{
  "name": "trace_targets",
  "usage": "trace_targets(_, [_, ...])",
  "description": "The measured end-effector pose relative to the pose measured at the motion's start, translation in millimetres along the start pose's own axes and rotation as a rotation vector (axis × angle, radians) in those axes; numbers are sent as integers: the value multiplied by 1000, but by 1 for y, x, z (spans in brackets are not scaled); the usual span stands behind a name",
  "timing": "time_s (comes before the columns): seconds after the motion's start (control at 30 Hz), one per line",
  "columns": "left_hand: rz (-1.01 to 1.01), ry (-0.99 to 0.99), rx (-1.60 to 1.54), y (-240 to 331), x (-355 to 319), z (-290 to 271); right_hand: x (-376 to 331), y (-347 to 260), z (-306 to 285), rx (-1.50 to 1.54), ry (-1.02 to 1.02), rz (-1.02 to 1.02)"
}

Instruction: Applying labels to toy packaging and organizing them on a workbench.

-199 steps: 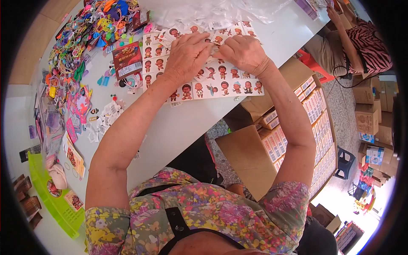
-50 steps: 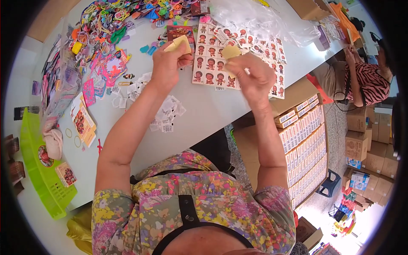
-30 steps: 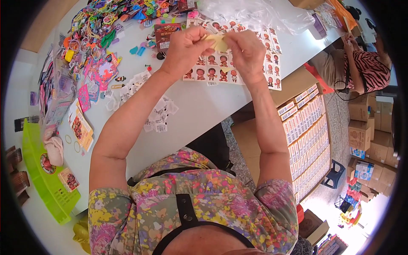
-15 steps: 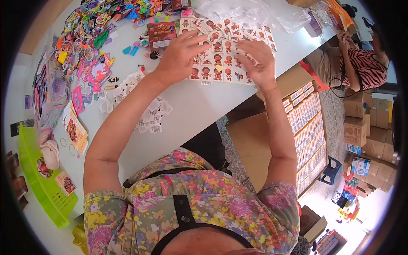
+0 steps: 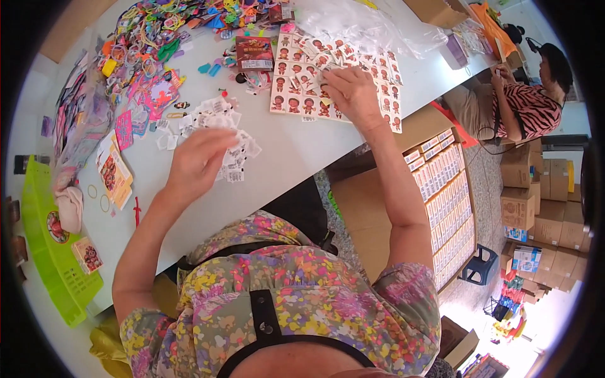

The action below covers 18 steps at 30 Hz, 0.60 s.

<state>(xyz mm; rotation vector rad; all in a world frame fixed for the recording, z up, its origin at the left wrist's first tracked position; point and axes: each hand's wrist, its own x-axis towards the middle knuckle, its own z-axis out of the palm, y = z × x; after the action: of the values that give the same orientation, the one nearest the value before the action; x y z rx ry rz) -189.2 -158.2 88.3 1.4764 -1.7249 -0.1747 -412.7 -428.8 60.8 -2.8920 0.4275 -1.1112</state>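
Observation:
My left hand [image 5: 196,162] is over the table just left of a pile of small white printed slips [image 5: 217,123]. It is slightly blurred, its fingers bent and its thumb apart, with nothing visible in it. My right hand [image 5: 355,97] reaches over flat sheets [image 5: 290,85] printed with rows of small cartoon figures. Its fingertips come together at a heap of loose small printed pieces [image 5: 321,58] on the sheets; whether one is between them is hidden. Next to the sheets lies a dark red printed packet [image 5: 254,53].
Colourful small trinkets [image 5: 148,41] cover the table's far left. Clear plastic bags [image 5: 359,25] lie at the back. A bright green tray [image 5: 53,252] stands at the left. Right of the table is an open carton [image 5: 444,201] packed with small boxes. Another person [image 5: 529,101] sits farther right.
My left hand has left the printed sheets and come down and left to beside the white slips. My right hand has shifted left over the loose pieces, its fingers drawn closer together.

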Motion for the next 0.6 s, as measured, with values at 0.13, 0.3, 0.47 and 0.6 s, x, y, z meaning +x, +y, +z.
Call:
trace_targets(0.13, [-162, -69, -11, 19, -66, -24, -13, 19, 0, 106, 58, 133])
trace_targets(0.3, [-433, 111, -9, 43, -137, -37, 14, -16, -7, 126, 125, 136])
trace_targets(0.47, [-593, 254, -56, 42, -160, -43, 21, -92, 23, 299, -51, -7])
trace_targets(0.6, [-588, 390, 16, 35, -158, -55, 32, -164, 54, 332, -286, -219])
